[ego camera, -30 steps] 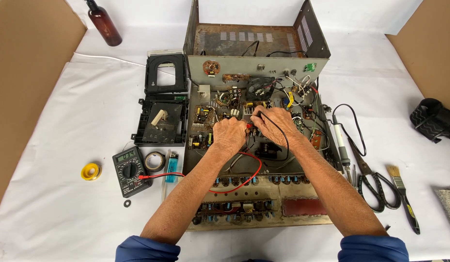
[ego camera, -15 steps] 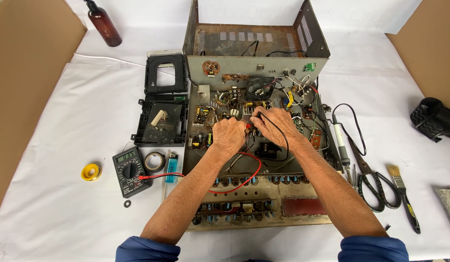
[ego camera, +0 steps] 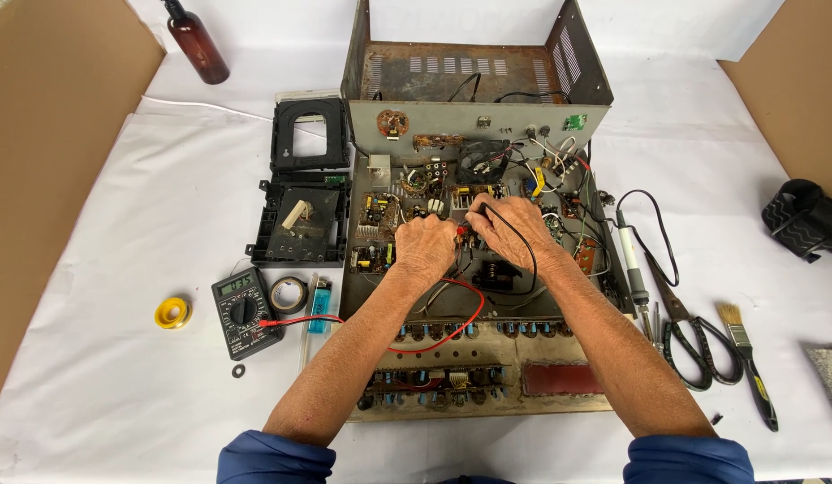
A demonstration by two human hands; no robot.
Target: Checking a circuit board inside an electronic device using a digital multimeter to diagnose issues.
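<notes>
Fingers of both hands are bunched narrow over the middle of the open chassis (ego camera: 469,269), each pinched on a meter probe. The left hand (ego camera: 425,249) is closed on the red probe (ego camera: 459,231), its red lead (ego camera: 452,314) looping back across the chassis to the multimeter (ego camera: 245,312). The right hand (ego camera: 514,229) is closed on the black probe, whose black lead (ego camera: 521,242) is draped over its back. Both tips are set close together among the small boards and wiring; the exact contact points are hidden by the fingers.

The step in hand is judged to be a meter reading across two points of the circuit. Steady tips would be called for next, kept off neighbouring leads, and a glance left at the meter's display, or a shift of one tip to the next point.

Just beside the meter lie a tape roll (ego camera: 288,293), a blue lighter (ego camera: 321,294) and a yellow spool (ego camera: 172,312), toward the bench's (ego camera: 120,224) left edge. Two black frames (ego camera: 304,193) are stacked beyond them. Along the chassis's right side lie a soldering iron (ego camera: 633,269), scissors (ego camera: 689,332) and a brush (ego camera: 747,358). A brown bottle (ego camera: 196,45) stands at the far left corner.
</notes>
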